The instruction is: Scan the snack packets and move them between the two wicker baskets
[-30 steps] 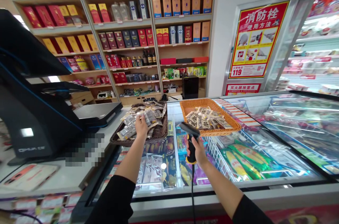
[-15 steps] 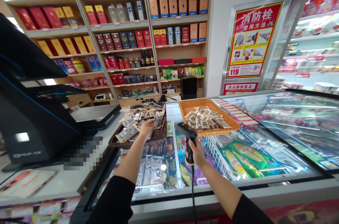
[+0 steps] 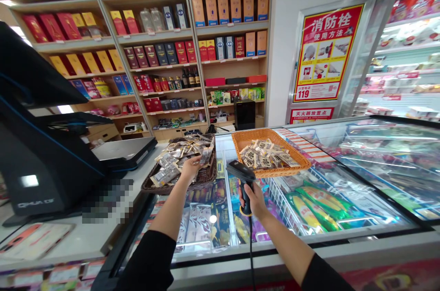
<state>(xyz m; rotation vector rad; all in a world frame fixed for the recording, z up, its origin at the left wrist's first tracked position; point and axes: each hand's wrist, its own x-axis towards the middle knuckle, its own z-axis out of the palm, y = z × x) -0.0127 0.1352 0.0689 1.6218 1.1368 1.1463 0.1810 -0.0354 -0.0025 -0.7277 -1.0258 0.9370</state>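
Note:
My left hand (image 3: 190, 168) is raised over the near rim of a dark wicker basket (image 3: 206, 173) full of small snack packets, and its fingers pinch one snack packet (image 3: 205, 156) lifted just above the pile. My right hand (image 3: 253, 200) grips the handle of a black barcode scanner (image 3: 240, 175) with a yellow band, its head pointing left toward the packet. A cord hangs down from the scanner. Right of the scanner sits an orange wicker basket (image 3: 295, 155) holding more packets.
Both baskets rest on the glass lid of a chest freezer (image 3: 360, 199) filled with frozen goods. A black cash register (image 3: 44, 153) stands on the counter at left. Shelves of boxed goods (image 3: 165, 52) line the back wall, and a red fire-hydrant poster (image 3: 325, 52) hangs at right.
My left hand went from resting palm-down in the dark basket to turned up with a packet pinched and lifted. The scanner has shifted slightly left and up.

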